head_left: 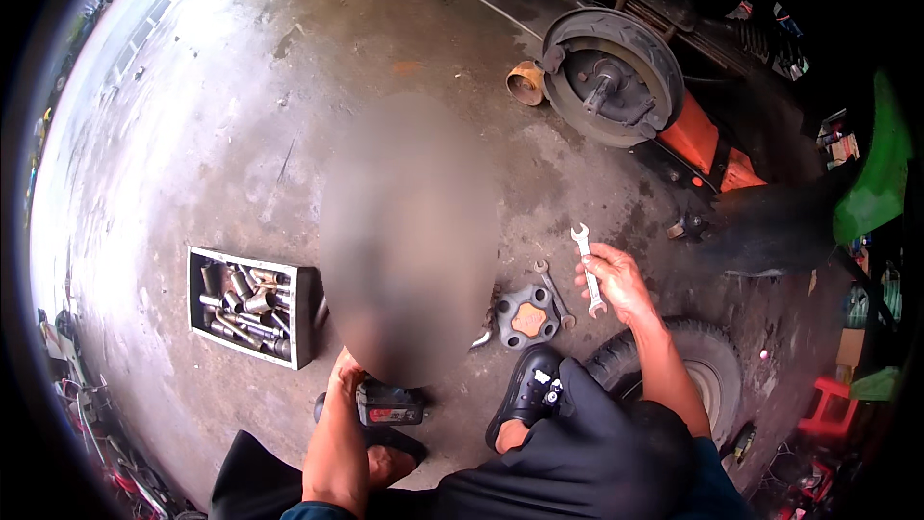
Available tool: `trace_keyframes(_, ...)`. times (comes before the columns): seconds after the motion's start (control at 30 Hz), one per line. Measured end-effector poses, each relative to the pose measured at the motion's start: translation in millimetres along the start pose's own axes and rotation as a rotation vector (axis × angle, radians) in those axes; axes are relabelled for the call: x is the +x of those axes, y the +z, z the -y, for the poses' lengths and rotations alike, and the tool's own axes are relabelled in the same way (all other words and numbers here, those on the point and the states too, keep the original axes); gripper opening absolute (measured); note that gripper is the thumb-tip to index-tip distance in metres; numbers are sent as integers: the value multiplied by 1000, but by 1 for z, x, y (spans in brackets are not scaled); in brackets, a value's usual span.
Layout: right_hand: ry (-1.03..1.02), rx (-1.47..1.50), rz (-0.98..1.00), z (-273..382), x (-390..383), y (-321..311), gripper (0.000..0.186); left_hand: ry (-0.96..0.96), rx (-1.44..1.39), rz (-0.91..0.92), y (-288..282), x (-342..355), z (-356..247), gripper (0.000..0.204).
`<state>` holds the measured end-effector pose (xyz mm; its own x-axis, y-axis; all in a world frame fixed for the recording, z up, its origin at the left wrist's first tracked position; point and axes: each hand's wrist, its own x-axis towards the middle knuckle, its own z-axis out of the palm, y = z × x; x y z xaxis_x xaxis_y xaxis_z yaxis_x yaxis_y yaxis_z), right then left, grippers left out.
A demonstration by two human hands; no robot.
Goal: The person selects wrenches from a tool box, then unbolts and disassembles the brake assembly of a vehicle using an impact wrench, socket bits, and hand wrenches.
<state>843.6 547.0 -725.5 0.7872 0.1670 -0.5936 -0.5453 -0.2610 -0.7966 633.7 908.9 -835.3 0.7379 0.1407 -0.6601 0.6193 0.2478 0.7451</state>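
My right hand [616, 284] holds a silver double open-end wrench [587, 265] upright, its fingers closed round the middle. A second wrench [553, 294] lies on the floor just left of it, beside a grey round cap [527, 316] with an orange centre. My left hand [348, 366] reaches down into a large blurred patch that hides its fingers, above a black-and-red power tool or battery [390, 409] near my foot. A metal tray [303, 299] of sockets and extension bars sits left of the blurred patch.
A dismounted wheel assembly with brake parts [611, 77], an orange panel [698, 140] and a rusty cylinder [526, 83] are at the upper right. A tyre [701, 347] lies by my right leg. A red plastic stool [826, 404] and clutter line the right edge. A thin hose crosses the far floor.
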Motion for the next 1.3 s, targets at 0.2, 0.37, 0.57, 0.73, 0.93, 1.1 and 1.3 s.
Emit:
trace_keyframes(0.2,61,-190,-77,-27,17,-12,18,-75,-43,38,-3,1,-7,30)
trace_keyframes(0.37,100,-126,-19,-27,3,-14,18,-188,-222,11,0,-8,-9,35)
trace_keyframes(0.57,108,-117,31,-17,-9,28,11,-174,-141,18,-5,-29,-56,29)
trace_keyframes(0.73,-371,-703,270,-5,16,146,23,-201,-235,-56,-20,-47,-59,25)
trace_keyframes(0.93,-624,-1109,345,-41,58,203,30,-203,-424,-25,0,-68,-67,39)
trace_keyframes(1.1,-341,-799,466,-18,61,212,26,-76,-635,26,15,-84,-78,49)
trace_keyframes(1.3,183,537,305,49,28,140,18,17,-583,128,90,-60,-132,36)
